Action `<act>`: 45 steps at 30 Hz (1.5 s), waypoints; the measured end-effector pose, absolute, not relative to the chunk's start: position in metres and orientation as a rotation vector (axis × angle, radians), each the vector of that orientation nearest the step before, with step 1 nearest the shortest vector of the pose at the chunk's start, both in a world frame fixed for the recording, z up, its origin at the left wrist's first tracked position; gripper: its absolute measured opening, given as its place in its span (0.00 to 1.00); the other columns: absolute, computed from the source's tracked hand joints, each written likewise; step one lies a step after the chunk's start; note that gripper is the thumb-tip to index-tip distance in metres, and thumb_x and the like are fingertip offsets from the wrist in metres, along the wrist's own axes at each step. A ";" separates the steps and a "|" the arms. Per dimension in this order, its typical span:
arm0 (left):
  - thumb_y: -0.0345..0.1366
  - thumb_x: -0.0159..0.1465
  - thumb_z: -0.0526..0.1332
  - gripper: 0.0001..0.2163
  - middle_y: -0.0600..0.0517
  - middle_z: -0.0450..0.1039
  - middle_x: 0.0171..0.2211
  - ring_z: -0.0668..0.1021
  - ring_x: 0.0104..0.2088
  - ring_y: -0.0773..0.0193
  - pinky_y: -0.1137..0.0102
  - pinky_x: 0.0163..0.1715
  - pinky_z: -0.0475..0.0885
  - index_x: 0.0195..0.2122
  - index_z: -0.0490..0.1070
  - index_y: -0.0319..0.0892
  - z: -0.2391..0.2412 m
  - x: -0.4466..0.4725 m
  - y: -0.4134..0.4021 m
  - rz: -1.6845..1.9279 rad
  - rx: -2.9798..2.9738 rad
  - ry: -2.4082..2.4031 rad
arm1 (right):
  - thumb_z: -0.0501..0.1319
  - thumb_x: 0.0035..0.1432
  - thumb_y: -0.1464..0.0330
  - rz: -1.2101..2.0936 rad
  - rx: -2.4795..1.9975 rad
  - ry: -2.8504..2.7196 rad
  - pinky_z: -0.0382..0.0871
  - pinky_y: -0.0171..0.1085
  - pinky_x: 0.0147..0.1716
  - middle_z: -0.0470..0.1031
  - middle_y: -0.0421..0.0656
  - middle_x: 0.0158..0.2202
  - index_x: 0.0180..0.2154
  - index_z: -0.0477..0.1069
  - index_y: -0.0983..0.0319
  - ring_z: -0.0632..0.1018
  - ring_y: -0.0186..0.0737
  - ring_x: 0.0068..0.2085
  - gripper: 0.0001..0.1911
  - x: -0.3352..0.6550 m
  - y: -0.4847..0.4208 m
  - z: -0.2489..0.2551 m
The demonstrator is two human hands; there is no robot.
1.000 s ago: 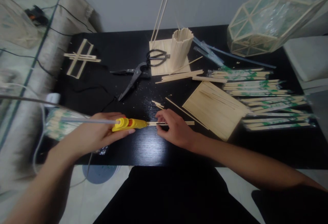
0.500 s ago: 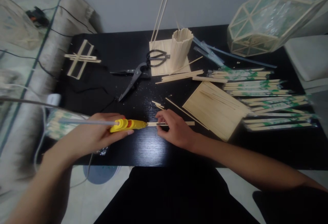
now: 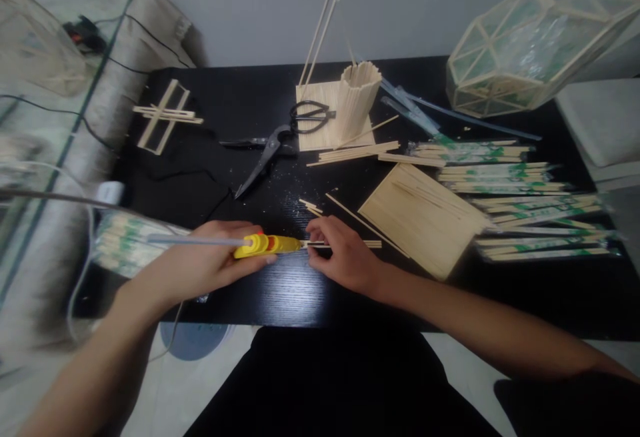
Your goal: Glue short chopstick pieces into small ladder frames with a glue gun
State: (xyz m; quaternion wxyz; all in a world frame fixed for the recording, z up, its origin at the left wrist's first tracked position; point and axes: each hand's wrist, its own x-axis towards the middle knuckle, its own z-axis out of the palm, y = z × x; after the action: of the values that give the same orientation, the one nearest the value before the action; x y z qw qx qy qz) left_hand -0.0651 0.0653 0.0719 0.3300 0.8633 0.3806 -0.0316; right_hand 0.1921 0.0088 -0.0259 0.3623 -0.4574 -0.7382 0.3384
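My left hand (image 3: 203,265) is closed around a yellow glue gun (image 3: 267,245) with a clear glue stick trailing out of its back to the left. The gun's nozzle points right and touches the left end of a pair of thin bamboo sticks (image 3: 350,244) lying flat on the black table (image 3: 280,290). My right hand (image 3: 340,253) presses those sticks down with its fingertips, just right of the nozzle.
A flat bamboo-stick panel (image 3: 423,217) lies right of my hands, wrapped chopstick packs (image 3: 525,203) beyond it. Black shears (image 3: 265,150), scissors (image 3: 310,115) and a stick-built cup (image 3: 356,100) sit behind. A stick frame (image 3: 165,115) lies far left, a faceted stick lantern (image 3: 530,37) far right.
The glue gun in my left hand has slid a little to the right along the sticks, closer to my right hand. The view has shifted slightly.
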 end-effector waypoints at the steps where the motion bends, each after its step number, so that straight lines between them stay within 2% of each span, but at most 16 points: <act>1: 0.49 0.74 0.58 0.17 0.51 0.74 0.33 0.76 0.30 0.65 0.68 0.32 0.67 0.34 0.73 0.43 0.072 -0.065 0.065 -0.096 2.262 0.988 | 0.60 0.60 0.76 0.872 -1.176 -1.900 0.77 0.43 0.43 0.75 0.44 0.39 0.47 0.67 0.59 0.78 0.42 0.41 0.14 0.192 0.009 -0.026; 8: 0.48 0.75 0.57 0.16 0.52 0.73 0.33 0.75 0.30 0.66 0.69 0.31 0.66 0.36 0.74 0.43 0.073 -0.063 0.065 -0.106 2.262 0.970 | 0.61 0.60 0.76 0.876 -1.191 -1.906 0.77 0.43 0.44 0.75 0.43 0.39 0.47 0.67 0.58 0.78 0.42 0.40 0.14 0.192 0.008 -0.025; 18: 0.46 0.74 0.59 0.15 0.51 0.74 0.32 0.76 0.29 0.65 0.69 0.31 0.68 0.34 0.74 0.43 0.074 -0.070 0.063 -0.026 2.243 0.993 | 0.61 0.60 0.76 0.862 -1.167 -1.905 0.77 0.41 0.44 0.75 0.43 0.39 0.46 0.67 0.59 0.78 0.41 0.40 0.13 0.192 0.008 -0.024; 23: 0.46 0.73 0.60 0.15 0.53 0.73 0.30 0.75 0.27 0.65 0.69 0.28 0.66 0.32 0.73 0.44 0.077 -0.084 0.064 -0.019 2.230 1.013 | 0.61 0.60 0.77 0.842 -1.154 -1.896 0.77 0.41 0.43 0.75 0.43 0.39 0.46 0.67 0.59 0.78 0.41 0.40 0.13 0.191 0.008 -0.025; 29: 0.50 0.71 0.61 0.16 0.53 0.75 0.31 0.75 0.27 0.64 0.69 0.28 0.67 0.32 0.75 0.46 0.079 -0.086 0.067 0.014 2.275 1.065 | 0.61 0.60 0.76 0.862 -1.175 -1.909 0.77 0.42 0.44 0.76 0.43 0.40 0.46 0.67 0.58 0.79 0.42 0.40 0.13 0.192 0.009 -0.025; 45: 0.51 0.71 0.61 0.16 0.51 0.78 0.33 0.77 0.27 0.64 0.69 0.28 0.69 0.32 0.77 0.45 0.079 -0.080 0.069 0.011 2.273 1.085 | 0.60 0.61 0.76 0.890 -1.185 -1.905 0.77 0.43 0.45 0.76 0.44 0.41 0.47 0.67 0.58 0.79 0.42 0.41 0.13 0.192 0.008 -0.025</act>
State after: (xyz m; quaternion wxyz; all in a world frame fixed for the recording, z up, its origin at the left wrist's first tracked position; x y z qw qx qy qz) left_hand -0.0801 0.0689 0.0787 0.3064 0.8591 0.4099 0.0041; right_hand 0.1920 0.0084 -0.0248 0.3563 -0.4588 -0.7375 0.3445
